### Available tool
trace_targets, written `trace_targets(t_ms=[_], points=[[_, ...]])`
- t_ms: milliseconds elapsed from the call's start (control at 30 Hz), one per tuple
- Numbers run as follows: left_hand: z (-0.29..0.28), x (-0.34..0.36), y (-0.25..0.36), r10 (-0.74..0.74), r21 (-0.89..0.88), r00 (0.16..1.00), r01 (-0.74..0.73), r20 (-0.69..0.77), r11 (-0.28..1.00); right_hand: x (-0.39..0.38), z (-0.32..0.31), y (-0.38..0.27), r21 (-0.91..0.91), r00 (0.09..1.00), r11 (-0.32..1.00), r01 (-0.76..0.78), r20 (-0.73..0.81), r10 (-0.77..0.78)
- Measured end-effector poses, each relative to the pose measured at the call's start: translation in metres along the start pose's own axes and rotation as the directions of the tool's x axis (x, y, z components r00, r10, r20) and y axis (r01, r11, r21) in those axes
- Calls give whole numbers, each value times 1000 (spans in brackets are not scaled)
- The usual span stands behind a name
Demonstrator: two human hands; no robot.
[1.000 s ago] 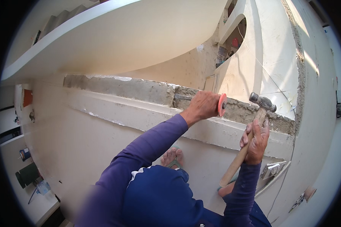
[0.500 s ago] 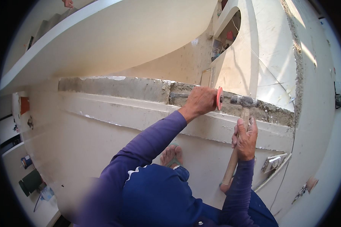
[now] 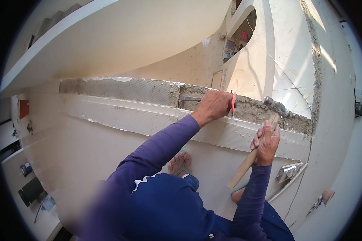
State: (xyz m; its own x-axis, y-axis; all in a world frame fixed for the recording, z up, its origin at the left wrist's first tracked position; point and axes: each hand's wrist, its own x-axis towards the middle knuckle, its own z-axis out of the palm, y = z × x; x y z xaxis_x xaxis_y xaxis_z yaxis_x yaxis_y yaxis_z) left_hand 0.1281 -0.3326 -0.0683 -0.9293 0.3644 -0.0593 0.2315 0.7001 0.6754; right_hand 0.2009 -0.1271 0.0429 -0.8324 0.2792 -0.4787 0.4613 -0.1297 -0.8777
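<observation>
My left hand (image 3: 213, 105) is closed around a steel chisel (image 3: 188, 99) with a red disc guard (image 3: 233, 103); the chisel lies along a chipped, rough concrete strip (image 3: 293, 122), its blade pointing left. My right hand (image 3: 267, 145) grips the wooden handle of a hammer (image 3: 274, 105), whose metal head is to the right of the guard, apart from it. Below the strip runs a pale stepped edging (image 3: 136, 118) with broken margins.
A curved cream parapet (image 3: 128, 36) rises above the strip. An arched recess (image 3: 242, 32) with small items is beyond. My sandalled foot (image 3: 179, 164) is below. Broken pieces (image 3: 289, 170) lie at right, a thin cord crosses the upper right, and containers (image 3: 30, 188) stand at far left.
The hammer head moved left, close to the chisel's guard, half a second ago and has since moved back to the right. My left hand has shifted slightly upward in the picture, still holding the chisel.
</observation>
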Motion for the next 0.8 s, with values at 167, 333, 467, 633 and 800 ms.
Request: trace_targets(t_ms=[167, 333, 467, 633, 800], points=[[5, 3, 0, -14, 19, 1000, 14, -8, 1000, -13, 24, 27, 33, 999, 999, 35, -20, -34], [2, 2, 0, -54, -42, 998, 53, -29, 998, -2, 6, 10, -116, 973, 986, -123, 181, 143], [-9, 1, 6, -59, -43, 998, 58, -16, 997, 3, 10, 25, 161, 995, 985, 58, -91, -44], [-2, 2, 4, -59, -6, 998, 59, 1, 998, 3, 5, 31, -266, 948, 953, -144, 238, 210], [-5, 3, 1, -44, -36, 999, 45, 14, 998, 11, 4, 26, 202, 997, 979, -23, -62, 36]])
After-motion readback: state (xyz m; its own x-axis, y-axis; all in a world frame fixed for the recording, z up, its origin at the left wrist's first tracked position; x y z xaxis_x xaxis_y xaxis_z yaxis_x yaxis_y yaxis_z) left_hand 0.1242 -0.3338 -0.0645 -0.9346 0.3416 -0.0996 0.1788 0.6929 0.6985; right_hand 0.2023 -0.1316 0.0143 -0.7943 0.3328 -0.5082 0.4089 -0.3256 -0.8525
